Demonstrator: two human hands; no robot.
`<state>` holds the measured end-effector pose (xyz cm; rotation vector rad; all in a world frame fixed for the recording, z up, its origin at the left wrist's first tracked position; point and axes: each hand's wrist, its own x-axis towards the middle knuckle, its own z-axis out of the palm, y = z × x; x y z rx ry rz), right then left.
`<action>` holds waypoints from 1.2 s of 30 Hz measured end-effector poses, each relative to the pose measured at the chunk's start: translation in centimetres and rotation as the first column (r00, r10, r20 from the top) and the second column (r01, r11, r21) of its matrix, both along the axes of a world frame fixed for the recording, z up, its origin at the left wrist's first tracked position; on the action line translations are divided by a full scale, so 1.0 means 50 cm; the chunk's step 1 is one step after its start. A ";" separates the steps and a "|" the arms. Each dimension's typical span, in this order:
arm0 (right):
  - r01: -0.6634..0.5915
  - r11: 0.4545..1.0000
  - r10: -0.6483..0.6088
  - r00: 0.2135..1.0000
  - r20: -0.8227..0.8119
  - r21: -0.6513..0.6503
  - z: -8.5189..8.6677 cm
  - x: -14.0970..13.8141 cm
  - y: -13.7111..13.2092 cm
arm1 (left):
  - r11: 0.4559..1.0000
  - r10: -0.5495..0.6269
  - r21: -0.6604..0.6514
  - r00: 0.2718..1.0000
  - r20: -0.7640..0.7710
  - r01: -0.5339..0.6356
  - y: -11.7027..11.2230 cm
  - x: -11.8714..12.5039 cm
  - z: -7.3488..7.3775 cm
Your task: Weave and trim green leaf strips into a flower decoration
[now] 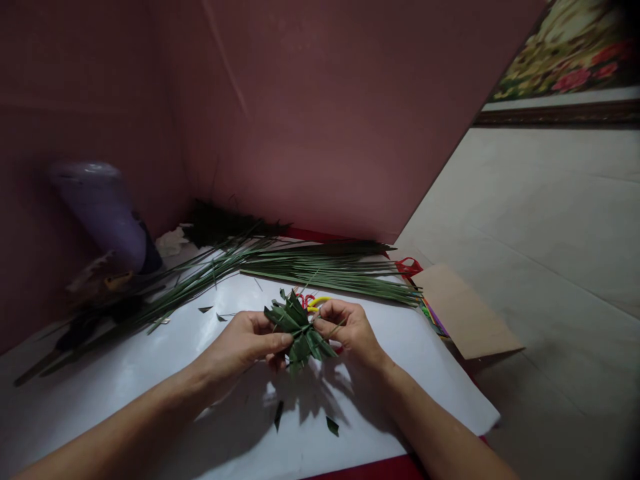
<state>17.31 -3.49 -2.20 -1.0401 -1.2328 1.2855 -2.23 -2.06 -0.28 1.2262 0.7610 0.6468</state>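
Between my two hands, above the white sheet, is a folded green leaf ornament [299, 328] with pointed tips fanning outward. My left hand [257, 340] pinches its left side, the thumb lying on top. At its right edge my right hand [347, 328] closes thumb and fingers around a thin strand that runs from the ornament. Just behind my hands lie scissors with yellow and red handles [320, 303], partly hidden by the leaf and my fingers. Small cut leaf scraps [333, 426] are scattered on the sheet below and to the left.
Long green palm leaves [325, 267] stretch across the back of the white sheet [350, 447]. A purple container [103, 213] stands at the far left. Crumpled white tissue [171, 241] lies beside it. At the right edge are a red basket [409, 267] and a cardboard piece [467, 310].
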 end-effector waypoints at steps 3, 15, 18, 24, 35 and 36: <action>-0.039 0.997 0.036 0.998 -0.051 -0.062 -0.002 0.000 -0.001 | 1.000 0.003 -0.001 1.000 -0.001 -0.003 -0.001 0.000 0.002; 0.009 1.000 -0.010 0.995 -0.098 -0.006 -0.002 -0.010 0.001 | 0.999 0.038 -0.008 0.999 0.029 -0.038 0.002 -0.001 -0.003; -0.003 1.000 0.003 0.994 -0.110 0.004 0.003 -0.012 -0.001 | 0.997 0.063 -0.040 0.997 0.040 -0.061 0.002 0.000 -0.002; 0.043 0.999 -0.041 0.995 -0.092 0.018 0.000 -0.013 -0.004 | 0.997 0.065 -0.050 0.997 0.044 -0.063 0.000 0.003 -0.003; 0.062 0.998 -0.060 0.996 -0.070 0.020 0.011 -0.021 -0.012 | 0.996 0.050 -0.077 0.992 0.114 -0.041 0.001 0.004 -0.007; 0.067 0.997 -0.066 0.996 -0.058 0.025 0.015 -0.023 -0.013 | 0.993 0.056 -0.107 0.990 0.132 -0.042 -0.001 0.005 -0.003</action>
